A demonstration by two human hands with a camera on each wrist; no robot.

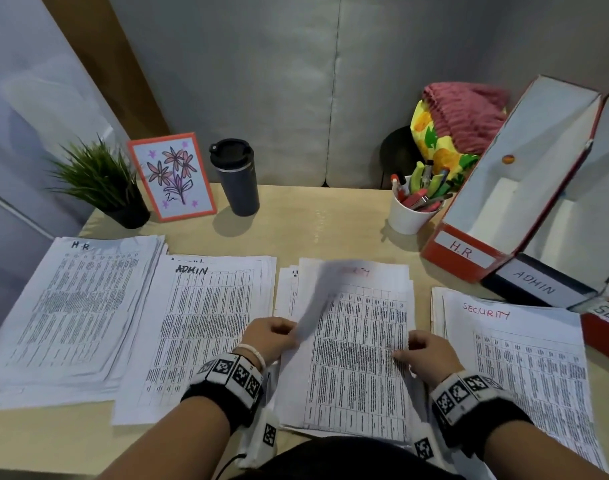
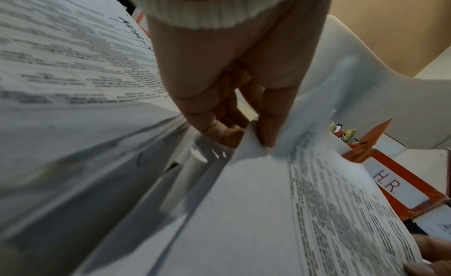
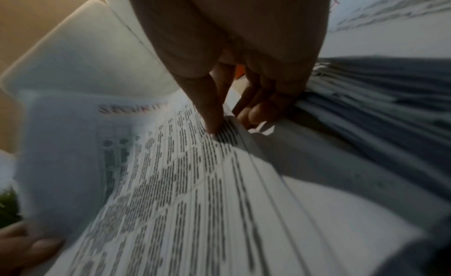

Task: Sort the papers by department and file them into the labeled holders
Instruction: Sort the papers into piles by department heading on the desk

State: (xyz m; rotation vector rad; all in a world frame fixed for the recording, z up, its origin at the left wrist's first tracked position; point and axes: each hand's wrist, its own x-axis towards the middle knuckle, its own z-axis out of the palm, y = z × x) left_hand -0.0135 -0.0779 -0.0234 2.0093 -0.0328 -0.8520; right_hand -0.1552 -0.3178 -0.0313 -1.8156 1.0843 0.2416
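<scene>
Evidently to read its department heading, the left hand (image 1: 269,336) pinches and peels up the top sheet (image 1: 322,299) of the unsorted middle stack (image 1: 361,355), while the right hand (image 1: 431,355), thumb and curled fingers gripping the stack's right edge, steadies it between the ADMIN pile (image 1: 206,327) and SECURITY pile (image 1: 517,358).

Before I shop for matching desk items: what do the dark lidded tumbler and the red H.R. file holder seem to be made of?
Dark lidded tumbler: probably powder-coated metal, matte with a soft sheen; the black lid looks plastic. Red H.R. file holder: likely paper-covered cardboard, given its thin flat walls, white inside and worn edges.
</scene>
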